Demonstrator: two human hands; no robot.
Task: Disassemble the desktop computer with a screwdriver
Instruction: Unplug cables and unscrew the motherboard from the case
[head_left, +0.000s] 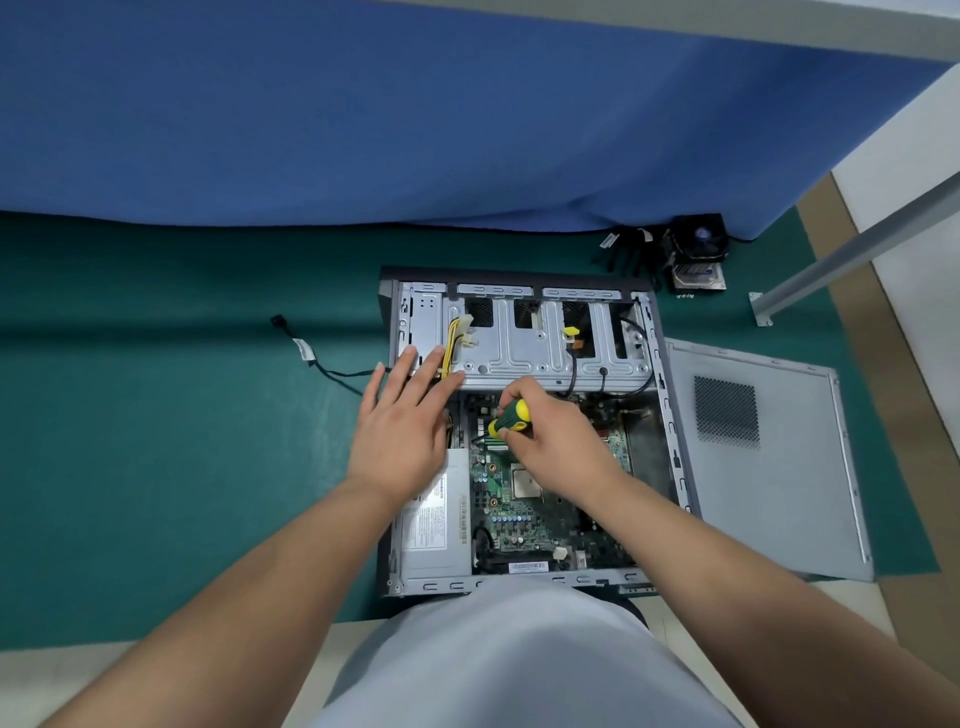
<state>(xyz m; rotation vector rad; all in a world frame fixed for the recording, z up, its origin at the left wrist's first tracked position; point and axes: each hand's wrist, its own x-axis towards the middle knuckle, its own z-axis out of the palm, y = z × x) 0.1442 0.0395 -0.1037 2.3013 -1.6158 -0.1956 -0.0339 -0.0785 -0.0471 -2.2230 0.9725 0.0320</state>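
An open desktop computer case (670, 415) lies on its side on the green mat. Inside it sit a green motherboard (524, 514), a silver power supply (434, 540) at the left, and a metal drive cage (535, 348) at the far end. My right hand (556, 441) grips a green and yellow screwdriver (509, 418), its tip pointing down-left at the upper left part of the motherboard. My left hand (402, 421) lies flat with fingers spread over the case's left edge, fingertips near the yellow power cables (453, 335).
The removed grey side panel (769, 483) lies right of the case. A CPU cooler with fan (696, 249) and loose black cables (623, 249) sit at the back right. A black cable (322, 364) trails on the green mat (182, 441) to the left. A blue partition (415, 114) stands behind.
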